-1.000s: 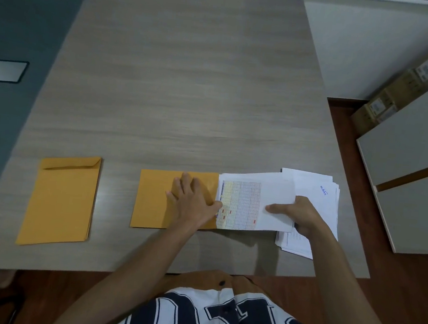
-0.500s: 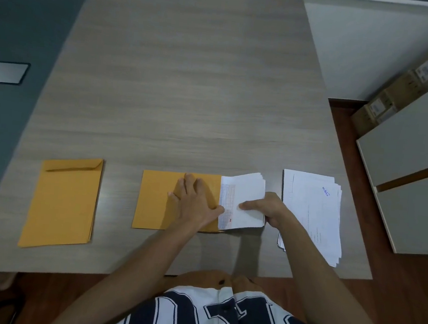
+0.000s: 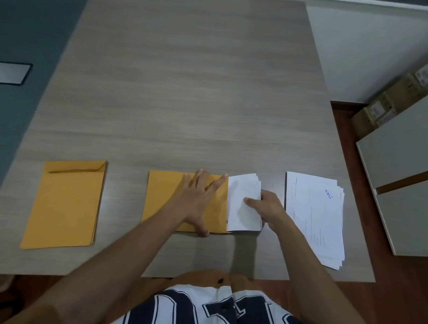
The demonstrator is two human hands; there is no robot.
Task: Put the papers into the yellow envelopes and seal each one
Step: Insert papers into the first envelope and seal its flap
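Cardboard boxes [image 3: 408, 86] lie beyond a grey cabinet [image 3: 414, 165], right of the table [image 3: 189, 81]

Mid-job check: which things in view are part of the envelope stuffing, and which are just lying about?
In the job:
- middle envelope, pressed flat by left hand
- folded papers, pushed in by right hand
- paper stack
- left envelope pile

Lying about:
- cardboard boxes
- cabinet

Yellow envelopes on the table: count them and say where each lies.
2. One envelope lies alone at the left; the other envelope lies in the middle under the left hand. The left one may be a stack.
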